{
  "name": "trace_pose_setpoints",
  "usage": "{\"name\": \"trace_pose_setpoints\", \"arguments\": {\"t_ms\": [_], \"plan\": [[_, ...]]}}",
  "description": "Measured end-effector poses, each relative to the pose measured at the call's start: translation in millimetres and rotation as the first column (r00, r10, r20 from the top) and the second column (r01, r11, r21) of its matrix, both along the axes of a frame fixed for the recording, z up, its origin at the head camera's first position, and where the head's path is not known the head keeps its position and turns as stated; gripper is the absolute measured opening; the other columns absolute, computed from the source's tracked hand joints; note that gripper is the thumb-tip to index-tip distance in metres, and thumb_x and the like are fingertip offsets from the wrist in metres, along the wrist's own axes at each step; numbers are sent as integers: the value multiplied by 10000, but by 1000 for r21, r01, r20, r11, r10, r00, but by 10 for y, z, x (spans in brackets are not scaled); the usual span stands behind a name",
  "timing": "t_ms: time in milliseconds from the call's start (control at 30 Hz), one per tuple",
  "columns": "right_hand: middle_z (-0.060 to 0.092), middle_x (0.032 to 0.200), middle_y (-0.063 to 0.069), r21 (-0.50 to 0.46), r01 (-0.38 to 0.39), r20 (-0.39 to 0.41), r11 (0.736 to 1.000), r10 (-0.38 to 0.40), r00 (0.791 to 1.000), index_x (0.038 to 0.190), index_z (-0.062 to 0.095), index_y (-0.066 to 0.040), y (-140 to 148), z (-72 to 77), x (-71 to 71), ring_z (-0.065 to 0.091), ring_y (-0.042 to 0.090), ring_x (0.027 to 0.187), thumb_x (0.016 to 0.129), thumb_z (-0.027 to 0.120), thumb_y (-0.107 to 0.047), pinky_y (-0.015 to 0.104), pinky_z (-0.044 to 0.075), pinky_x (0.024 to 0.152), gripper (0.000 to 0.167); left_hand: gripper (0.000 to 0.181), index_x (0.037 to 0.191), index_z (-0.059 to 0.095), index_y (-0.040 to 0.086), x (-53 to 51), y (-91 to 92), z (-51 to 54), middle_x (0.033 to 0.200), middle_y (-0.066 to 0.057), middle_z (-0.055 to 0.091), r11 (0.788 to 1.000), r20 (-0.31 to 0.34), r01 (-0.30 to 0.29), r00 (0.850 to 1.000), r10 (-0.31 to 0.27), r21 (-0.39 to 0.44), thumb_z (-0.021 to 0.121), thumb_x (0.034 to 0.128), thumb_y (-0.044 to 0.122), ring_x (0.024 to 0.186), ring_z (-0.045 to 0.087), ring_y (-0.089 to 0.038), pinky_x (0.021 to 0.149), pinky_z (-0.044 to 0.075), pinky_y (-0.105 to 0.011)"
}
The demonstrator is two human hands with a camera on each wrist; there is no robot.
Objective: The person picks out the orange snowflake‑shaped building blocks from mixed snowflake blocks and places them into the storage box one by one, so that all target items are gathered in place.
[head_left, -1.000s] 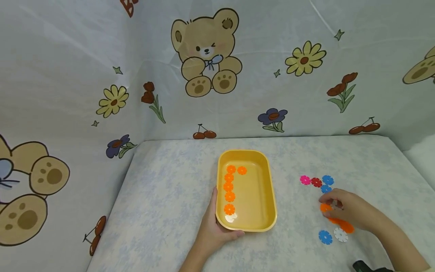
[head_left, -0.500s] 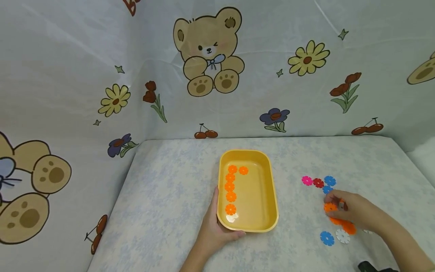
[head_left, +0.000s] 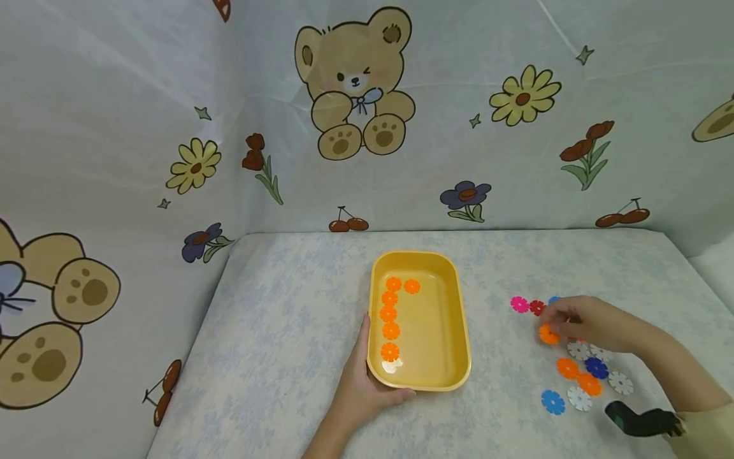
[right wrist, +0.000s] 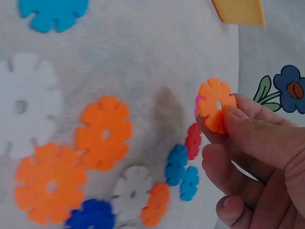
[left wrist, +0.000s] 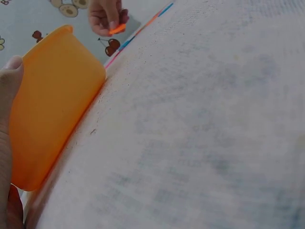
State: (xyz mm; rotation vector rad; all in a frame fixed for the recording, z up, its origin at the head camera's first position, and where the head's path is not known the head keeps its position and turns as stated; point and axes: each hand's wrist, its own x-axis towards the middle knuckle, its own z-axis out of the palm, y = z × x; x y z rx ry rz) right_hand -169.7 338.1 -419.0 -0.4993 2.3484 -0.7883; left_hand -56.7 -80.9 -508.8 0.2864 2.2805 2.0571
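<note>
My left hand [head_left: 362, 386] holds the yellow plastic tray [head_left: 432, 331] at its near left corner, thumb along the near side. Inside, several orange notched discs [head_left: 388, 313] line the left side, and another lies beside the top one. My right hand [head_left: 602, 324] pinches an orange notched disc [right wrist: 210, 95] between thumb and forefinger. In the left wrist view that disc [left wrist: 117, 29] is raised above the table. Below and around the right hand lie loose orange, white and blue discs [head_left: 596, 368]. Some are partly hidden by the hand.
A pink disc [head_left: 519, 305] and a red disc [head_left: 537, 308] lie between the tray and the right hand. A black strap-like object [head_left: 639, 421] is by the right sleeve. A cloth printed with bears and flowers [head_left: 361, 83] rises behind the table [head_left: 275, 331].
My right hand has lifted an orange disc from the pile and moved up and slightly left, uncovering white and dark blue discs. The left hand keeps its hold on the tray.
</note>
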Motion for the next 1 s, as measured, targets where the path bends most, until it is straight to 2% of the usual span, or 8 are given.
{"name": "trace_pose_setpoints", "arguments": {"t_ms": [100,267,400,533,667,867,1000], "plan": [[653,931,27,-17,-22,29,1000,22,999,1129,650,-78,-165,135,-168,569,148,656,968,620,-111,252,546,613,167,1329,1594,-11,361,2,-3,8,1676,31,145,1000,4,-3,1000,3,-3,939,672,248,1493,307,-187,1148,292,-153],[652,837,51,12,-83,72,996,82,994,1083,642,-135,-553,397,-467,538,178,564,972,627,-138,273,540,561,112,1331,1599,-8,343,7,-4,9,1675,42,147,1000,19,-8,1000,8,-6,940,670,253,1495,303,-176,1148,288,-147],[682,873,37,48,-149,61,988,146,987,1055,657,-176,-940,591,-661,515,174,518,965,647,-164,265,539,535,91,1330,1594,-7,365,8,-7,10,1675,44,151,1000,25,-9,1000,9,-1,941,668,255,1492,309,-176,1147,291,-148],[687,892,22,74,-219,43,973,217,975,1045,669,-174,-1314,699,-792,495,160,483,967,645,-152,259,531,526,85,1333,1590,-3,383,13,-7,9,1670,79,149,1000,41,-12,999,12,7,944,662,251,1489,311,-152,1143,298,-150],[677,870,28,80,-283,48,956,279,959,1043,663,-155,-1600,689,-876,484,156,483,976,629,-131,275,518,527,79,1333,1594,3,370,8,1,-2,1665,95,156,1000,51,-12,999,12,8,945,660,248,1479,327,-133,1148,311,-167],[647,850,55,106,-330,54,938,326,944,1007,671,-174,-1940,496,-930,489,153,558,982,624,-145,251,482,530,61,1320,1585,-5,406,-4,1,-2,1672,79,148,1000,66,3,998,-4,25,937,674,244,1468,347,-130,1146,342,-197],[639,858,23,146,-364,29,920,364,931,991,685,-181,-2103,345,-922,550,171,679,969,644,-145,239,476,611,58,1314,1587,-19,386,-5,-4,5,1673,58,149,1000,51,5,999,-6,11,930,687,254,1472,347,-157,1143,343,-190]]}}
